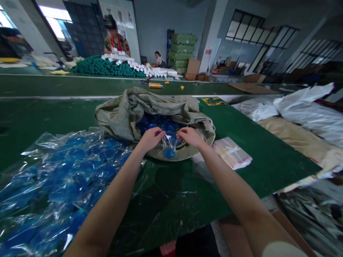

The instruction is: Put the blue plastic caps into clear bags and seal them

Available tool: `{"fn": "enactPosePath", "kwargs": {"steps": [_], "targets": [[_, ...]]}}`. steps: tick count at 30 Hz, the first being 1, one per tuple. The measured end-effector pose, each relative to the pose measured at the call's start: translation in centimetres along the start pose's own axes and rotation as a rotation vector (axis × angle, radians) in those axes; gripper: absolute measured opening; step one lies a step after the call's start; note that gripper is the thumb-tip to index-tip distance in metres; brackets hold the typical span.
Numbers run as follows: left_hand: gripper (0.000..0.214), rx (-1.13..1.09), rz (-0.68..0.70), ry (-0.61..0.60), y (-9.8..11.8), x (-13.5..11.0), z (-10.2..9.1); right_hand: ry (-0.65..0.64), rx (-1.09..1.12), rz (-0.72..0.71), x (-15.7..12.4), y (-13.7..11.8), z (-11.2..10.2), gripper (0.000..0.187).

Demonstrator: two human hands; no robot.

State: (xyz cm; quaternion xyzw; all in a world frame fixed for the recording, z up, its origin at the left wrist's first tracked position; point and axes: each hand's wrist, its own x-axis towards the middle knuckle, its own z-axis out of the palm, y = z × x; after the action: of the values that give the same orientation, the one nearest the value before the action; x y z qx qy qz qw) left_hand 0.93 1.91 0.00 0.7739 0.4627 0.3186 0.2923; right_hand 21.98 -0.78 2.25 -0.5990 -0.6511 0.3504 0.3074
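Observation:
My left hand point(150, 138) and my right hand point(189, 137) pinch the top corners of a small clear plastic bag point(169, 144) that hangs between them. A blue round piece point(169, 152) sits in the bottom of that bag. Both hands hover over the near rim of a grey-green woven sack point(128, 114), whose open mouth shows many loose blue pieces point(158, 123). The sack lies on a green table point(171, 200).
A big heap of bagged blue pieces point(59, 178) covers the table's left. A stack of flat clear bags point(232, 152) lies right of the sack. White and tan sacks point(302, 110) pile at far right. Two other people work at a far table with green rolls point(107, 67).

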Motion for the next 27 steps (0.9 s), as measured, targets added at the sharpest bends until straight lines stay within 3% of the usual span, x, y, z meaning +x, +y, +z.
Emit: {"fn": "enactPosePath", "kwargs": {"steps": [4, 8, 14, 19, 23, 27], "targets": [[0.029, -0.138, -0.089, 0.001, -2.6, 0.8, 1.6, 0.021, 0.271, 0.172, 1.3, 2.3, 1.9, 0.016], [0.028, -0.187, -0.106, 0.032, -3.4, 1.0, 1.9, 0.094, 0.377, 0.152, 1.4, 4.0, 3.4, 0.011], [0.034, -0.11, -0.086, 0.045, -3.2, 0.9, 1.3, 0.131, 0.467, 0.037, 1.3, 5.2, 4.1, 0.009], [0.035, -0.123, -0.077, -0.005, -2.0, 0.3, 0.1, -0.003, 0.648, -0.088, 0.3, 5.0, 3.1, 0.02], [0.037, -0.233, -0.112, -0.094, -1.4, -0.1, -0.4, -0.051, 0.75, -0.088, -0.3, 5.2, 2.6, 0.028], [0.035, -0.305, -0.195, -0.165, -1.6, -0.2, -0.1, 0.001, 0.77, -0.066, -0.2, 6.3, 3.5, 0.035]]}}
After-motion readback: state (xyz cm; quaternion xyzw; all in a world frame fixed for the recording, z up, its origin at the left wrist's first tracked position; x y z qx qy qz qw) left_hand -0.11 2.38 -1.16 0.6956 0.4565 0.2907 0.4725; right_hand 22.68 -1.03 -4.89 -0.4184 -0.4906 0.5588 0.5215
